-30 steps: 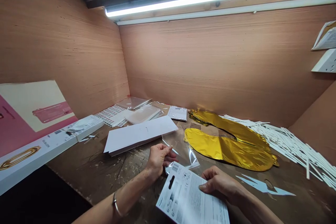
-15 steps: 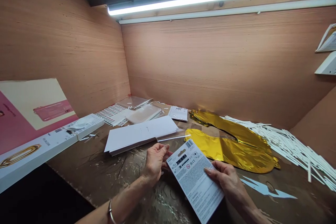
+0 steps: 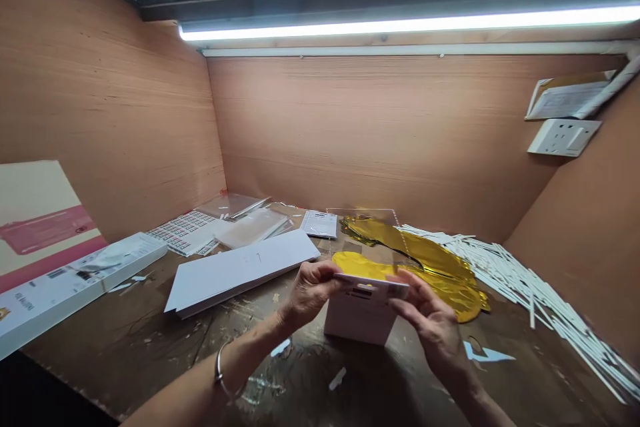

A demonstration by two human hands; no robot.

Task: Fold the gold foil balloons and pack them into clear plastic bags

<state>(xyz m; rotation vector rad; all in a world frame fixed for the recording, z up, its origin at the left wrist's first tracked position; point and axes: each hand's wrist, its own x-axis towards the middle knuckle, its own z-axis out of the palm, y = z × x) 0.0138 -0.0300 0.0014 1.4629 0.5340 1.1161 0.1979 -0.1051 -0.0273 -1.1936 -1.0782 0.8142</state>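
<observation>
A printed packaging card (image 3: 359,321) with a hang hole stands tilted in front of me, its lower edge near the table. My left hand (image 3: 313,290) pinches its upper left corner. At the upper right corner, my right hand (image 3: 427,317) has thumb and fingers closed on the card. A clear plastic bag (image 3: 363,219) with a dashed white edge rises above the card; its lower part is hard to make out. Behind my hands lie flat gold foil balloons (image 3: 440,257), partly hidden by the card and my right hand.
White card sheets (image 3: 245,270) are stacked left of my hands. Further left are a long white box (image 3: 85,290) and a pink and cream carton (image 3: 45,233). Clear sleeves (image 3: 250,228) and a label sheet (image 3: 187,230) lie behind. White sticks (image 3: 510,287) cover the right side.
The card has turned from slanted, text facing me, to upright between both hands. My left hand has moved onto its top corner, and the clear bag now shows above it. The camera view has shifted right.
</observation>
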